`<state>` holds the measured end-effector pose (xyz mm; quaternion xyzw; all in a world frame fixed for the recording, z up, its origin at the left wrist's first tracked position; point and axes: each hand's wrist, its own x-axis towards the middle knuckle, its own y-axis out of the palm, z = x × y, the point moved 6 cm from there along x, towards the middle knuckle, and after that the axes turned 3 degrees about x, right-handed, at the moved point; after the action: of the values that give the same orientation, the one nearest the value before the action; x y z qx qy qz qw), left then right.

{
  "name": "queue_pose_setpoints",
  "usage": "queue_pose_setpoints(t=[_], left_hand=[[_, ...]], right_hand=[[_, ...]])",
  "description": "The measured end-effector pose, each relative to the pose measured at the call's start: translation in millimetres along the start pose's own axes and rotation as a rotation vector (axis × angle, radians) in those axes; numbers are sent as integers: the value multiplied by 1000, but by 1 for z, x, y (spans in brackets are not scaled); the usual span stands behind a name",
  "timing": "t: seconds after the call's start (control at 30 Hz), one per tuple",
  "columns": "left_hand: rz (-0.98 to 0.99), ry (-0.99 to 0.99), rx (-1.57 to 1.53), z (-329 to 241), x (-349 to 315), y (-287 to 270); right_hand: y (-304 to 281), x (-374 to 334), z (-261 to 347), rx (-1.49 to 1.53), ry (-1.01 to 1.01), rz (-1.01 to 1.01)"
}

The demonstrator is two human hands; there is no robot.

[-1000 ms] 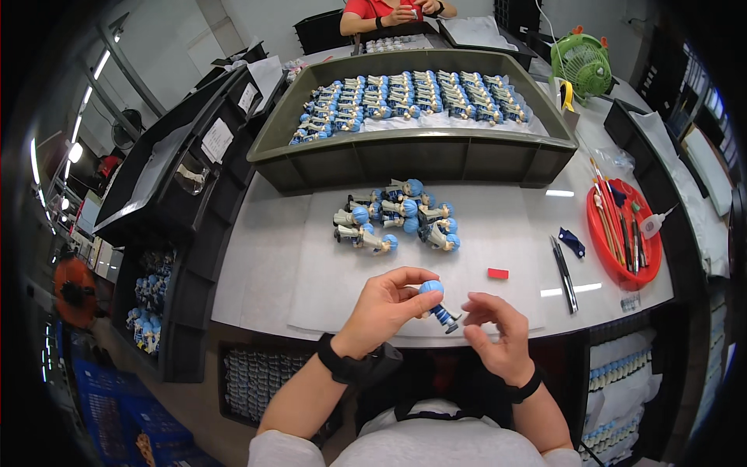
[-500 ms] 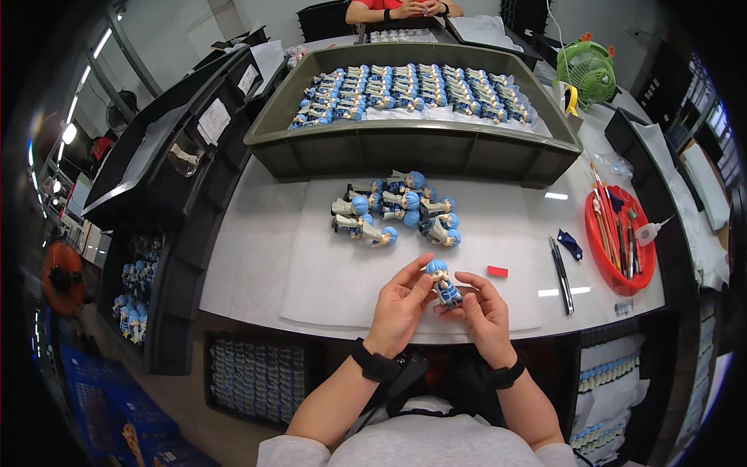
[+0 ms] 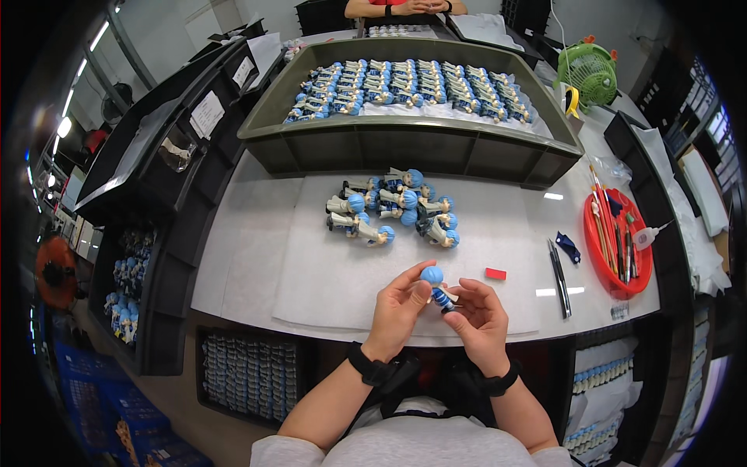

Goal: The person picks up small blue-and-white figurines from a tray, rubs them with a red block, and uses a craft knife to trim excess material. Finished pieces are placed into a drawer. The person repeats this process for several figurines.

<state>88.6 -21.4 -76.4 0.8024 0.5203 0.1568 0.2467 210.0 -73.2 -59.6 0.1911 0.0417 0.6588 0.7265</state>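
Okay, so from my seat at the far end of this feed, I'm watching the left hand (image 3: pixel 395 313) keep its pinch on one blue-haired figurine (image 3: pixel 442 298), thumb and fingers closed around the head and upper body. The right hand (image 3: pixel 482 323) is right by the legs, thumb and fingers curled in around them (I can't tell whether it's really gripping or just steadying). The figurine is off the table, held up between both hands over the near edge of the white sheet (image 3: pixel 319 288).

What's changed: half a second ago I had the face looking up at me, and now it's turned, so I mostly get smooth blue hair, with the striped body and dark feet slanting down toward the right hand. A full second back, the right hand was well apart from the figurine, fingers spread; now it's in close.

Everything else looks the same to me. The loose pile of figurines (image 3: pixel 398 199) lies as it did, just in front of the big grey-green tub (image 3: pixel 405 152). The little red block (image 3: pixel 496 274) sits near the right hand, and past it there's the slim dark tool (image 3: pixel 559 279) and the red basket (image 3: pixel 622 289) of brushes, same spots as before.
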Motion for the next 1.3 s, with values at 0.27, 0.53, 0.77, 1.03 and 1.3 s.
queue_pose_setpoints(t=[0.27, 0.53, 0.77, 1.03, 1.3], left_hand=[[-28, -3, 1, 2, -2, -4], [-1, 20, -3, 0, -3, -1], [-26, -6, 73, 0, -3, 1], [6, 57, 103, -2, -4, 1], [38, 82, 135, -1, -4, 1]], right_hand=[[-3, -1, -2, -121, -43, -98], [-7, -1, -8, -95, -34, -107], [-7, -1, -7, -66, -11, -102], [-6, -1, -8, -106, -45, -77], [-11, 8, 53, -940, -188, -18]])
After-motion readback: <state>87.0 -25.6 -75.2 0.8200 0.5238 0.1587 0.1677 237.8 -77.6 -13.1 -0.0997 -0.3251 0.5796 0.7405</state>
